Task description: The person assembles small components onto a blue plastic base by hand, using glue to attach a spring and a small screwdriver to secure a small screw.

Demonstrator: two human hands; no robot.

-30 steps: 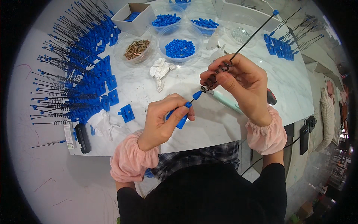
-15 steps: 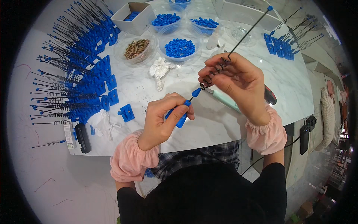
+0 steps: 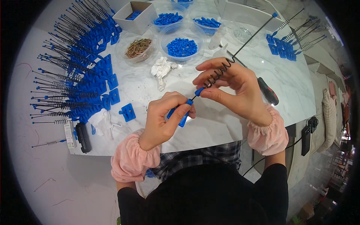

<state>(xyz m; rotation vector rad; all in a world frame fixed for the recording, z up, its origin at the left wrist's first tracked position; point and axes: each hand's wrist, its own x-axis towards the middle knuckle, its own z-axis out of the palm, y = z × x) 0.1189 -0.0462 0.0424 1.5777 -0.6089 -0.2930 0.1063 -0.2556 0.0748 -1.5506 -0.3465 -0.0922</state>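
Observation:
My left hand (image 3: 165, 116) is closed around a blue plastic base (image 3: 183, 119), its thumb and index finger pinching the neck. From that neck a thin black spring rod (image 3: 220, 72) slants up to the right, coiled partway and tipped by a small blue cap (image 3: 275, 15). A blue cone-shaped sleeve (image 3: 198, 91) sits on the rod just below the coil, a short gap above the neck. My right hand (image 3: 232, 88) has its thumb tip on the sleeve, with the other fingers curved behind the coil. Their contact with the sleeve is partly hidden.
Many finished-looking blue bases with spring rods (image 3: 90, 80) crowd the left side. A single blue base (image 3: 128, 112) lies near my left hand. Beyond are tubs of blue beads (image 3: 181, 47) and screws (image 3: 138, 48), and crumpled tissue (image 3: 162, 70). A screwdriver (image 3: 268, 91) lies to the right.
My right hand has shifted from the coil down toward the cone-shaped sleeve, its index finger now straighter. The rod's capped tip has moved slightly right and down. My left hand keeps its hold.

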